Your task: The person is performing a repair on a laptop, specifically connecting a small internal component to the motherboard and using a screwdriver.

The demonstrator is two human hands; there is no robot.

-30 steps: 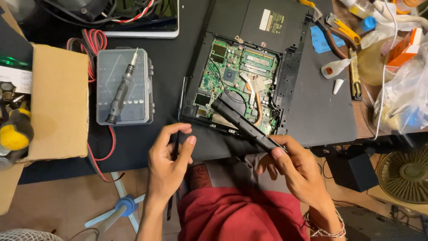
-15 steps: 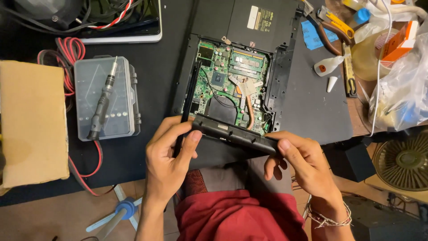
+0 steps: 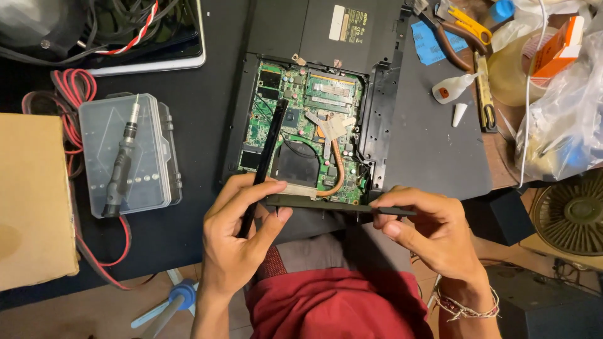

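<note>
An opened black laptop lies upside down on the dark table, its green circuit board and copper heat pipe exposed. My left hand and my right hand together grip a long flat black panel strip, held level along the laptop's near edge. My left hand pinches its left end, my right hand its right end. A thin black bar leans from my left hand up across the board's left side.
A clear plastic case with a screwdriver on top sits left, over red cables. A cardboard box is far left. Pliers, a yellow cutter, a small glue bottle, tape and plastic bags crowd the right. A fan stands lower right.
The black strip, first tilted over the board, has swung level and come down to the laptop's near edge. My left hand has closed on its left end. The view has shifted left.
</note>
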